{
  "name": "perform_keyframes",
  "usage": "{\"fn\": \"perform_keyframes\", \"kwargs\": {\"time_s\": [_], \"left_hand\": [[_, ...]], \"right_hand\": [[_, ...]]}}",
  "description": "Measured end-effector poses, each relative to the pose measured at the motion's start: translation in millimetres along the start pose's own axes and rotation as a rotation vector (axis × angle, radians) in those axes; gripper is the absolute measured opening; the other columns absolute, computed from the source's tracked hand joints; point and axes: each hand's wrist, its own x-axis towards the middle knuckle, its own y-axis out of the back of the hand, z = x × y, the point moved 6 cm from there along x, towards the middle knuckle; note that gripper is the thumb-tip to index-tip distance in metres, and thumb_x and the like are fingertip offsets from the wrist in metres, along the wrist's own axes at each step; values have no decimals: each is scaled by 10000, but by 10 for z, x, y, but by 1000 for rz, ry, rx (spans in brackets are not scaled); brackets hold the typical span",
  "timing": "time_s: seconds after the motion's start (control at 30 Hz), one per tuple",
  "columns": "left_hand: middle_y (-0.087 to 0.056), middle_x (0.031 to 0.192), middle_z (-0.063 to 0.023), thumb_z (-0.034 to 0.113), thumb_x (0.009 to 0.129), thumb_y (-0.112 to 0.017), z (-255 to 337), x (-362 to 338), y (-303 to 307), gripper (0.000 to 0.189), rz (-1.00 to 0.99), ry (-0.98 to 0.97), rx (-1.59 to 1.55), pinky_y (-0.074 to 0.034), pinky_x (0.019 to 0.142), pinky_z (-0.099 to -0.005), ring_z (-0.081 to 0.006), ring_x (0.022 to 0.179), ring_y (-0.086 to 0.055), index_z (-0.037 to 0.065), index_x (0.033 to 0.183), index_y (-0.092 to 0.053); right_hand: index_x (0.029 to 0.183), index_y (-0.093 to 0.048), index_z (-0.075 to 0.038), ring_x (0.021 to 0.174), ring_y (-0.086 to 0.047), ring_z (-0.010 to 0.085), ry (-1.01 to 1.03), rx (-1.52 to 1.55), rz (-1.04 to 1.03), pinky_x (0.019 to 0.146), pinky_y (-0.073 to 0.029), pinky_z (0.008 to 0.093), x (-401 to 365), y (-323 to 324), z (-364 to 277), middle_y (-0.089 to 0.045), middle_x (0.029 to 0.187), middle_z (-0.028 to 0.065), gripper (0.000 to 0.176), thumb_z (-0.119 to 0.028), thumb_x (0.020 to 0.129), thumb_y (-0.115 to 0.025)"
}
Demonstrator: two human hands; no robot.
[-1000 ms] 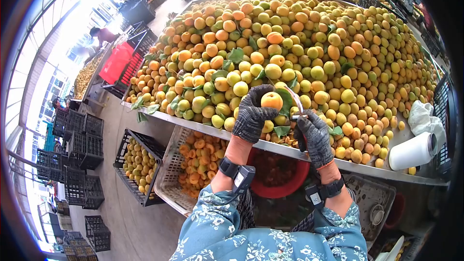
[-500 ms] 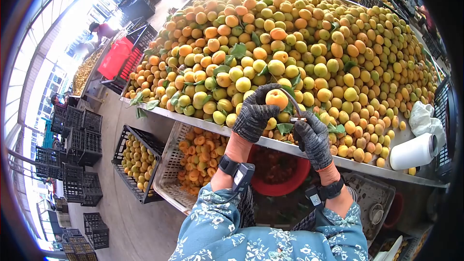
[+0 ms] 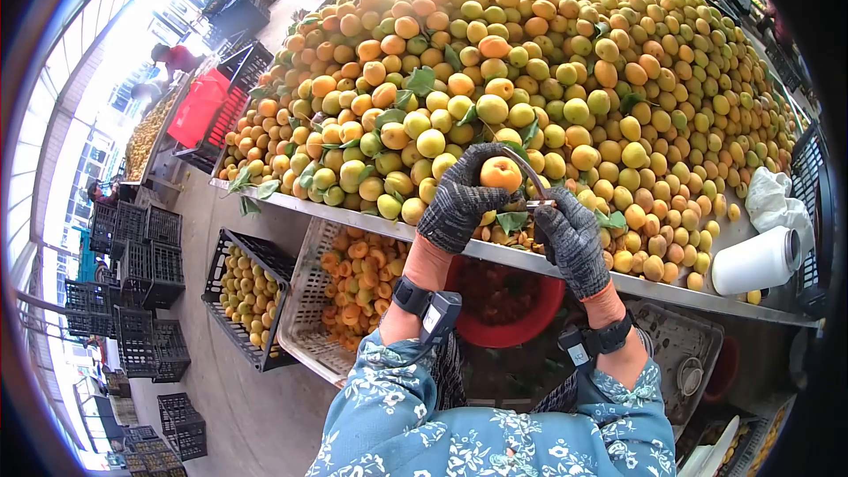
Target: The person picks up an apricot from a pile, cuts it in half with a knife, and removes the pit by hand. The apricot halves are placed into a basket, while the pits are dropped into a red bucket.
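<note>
Gripping apricot (image 3: 500, 174) in gloved left hand (image 3: 459, 203), fingers curled round lower half, just above front edge of table (image 3: 353, 215). Pinching small curved blade (image 3: 528, 178) in gloved right hand (image 3: 572, 243), tip touching apricot's right side. Judging it light, soft, easily bruised, thin-skinned, hard stone inside; best cupped round middle, no squeezing. Working over metal table heaped with loose fruit (image 3: 565, 62), apt to roll. Below edge: white basket (image 3: 300, 327), black crate (image 3: 212, 283), red tub (image 3: 512, 334), close together. White roll (image 3: 755, 262) at table's right end. Tight standing room at table front.
</note>
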Motion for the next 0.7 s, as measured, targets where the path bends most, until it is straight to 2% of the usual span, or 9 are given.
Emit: {"fn": "perform_keyframes", "kwargs": {"time_s": [0.07, 0.13, 0.27, 0.43, 0.53, 0.7], "left_hand": [[-578, 1136, -54, 59, 719, -742, -29, -5, 15, 530, 4, -4, -7, -514, 895, -297, -168, 1065, -569, 41, 1202, -526], [-581, 1113, -59, 120, 782, -723, -35, -25, 7, 468, 7, -2, -72, -510, 891, -293, -156, 1037, -579, 32, 1196, -525], [-588, 1094, -61, 152, 778, -724, 14, -38, 4, 471, 33, 19, -100, -503, 897, -287, -154, 1027, -582, 26, 1187, -528], [-597, 1081, -75, 214, 765, -733, -5, -48, 1, 503, 17, 52, -202, -496, 897, -285, -179, 997, -599, 23, 1183, -529], [-598, 1081, -89, 212, 772, -727, 58, -68, -114, 508, -30, 66, -301, -501, 904, -305, -203, 1017, -602, 17, 1194, -519], [-588, 1107, -108, 222, 782, -720, 13, -70, -126, 527, -48, 92, -327, -513, 915, -342, -226, 1053, -599, 7, 1212, -506]], "right_hand": [[961, -632, -10, 606, -511, 77, 14, -36, -3, 532, -414, 234, 2, -23, 3, -570, 679, 8, 212, -210, 932, -568], [961, -610, -1, 607, -547, 115, 140, -106, 28, 544, -440, 268, 3, -36, -27, -584, 673, 50, 190, -182, 926, -567], [954, -594, -1, 612, -572, 141, 92, -125, -10, 549, -451, 294, -14, -65, -65, -607, 687, 80, 171, -166, 923, -563], [936, -591, -11, 626, -621, 228, 216, -329, 23, 555, -463, 325, -26, -94, -132, -627, 711, 128, 162, -170, 921, -567], [948, -594, -7, 638, -627, 270, 259, -315, 39, 562, -472, 334, -33, -109, -96, -623, 709, 139, 141, -142, 911, -578], [973, -596, 12, 653, -630, 275, 294, -337, 52, 575, -484, 340, -57, -137, -95, -635, 758, 143, 128, -83, 887, -594]]}}
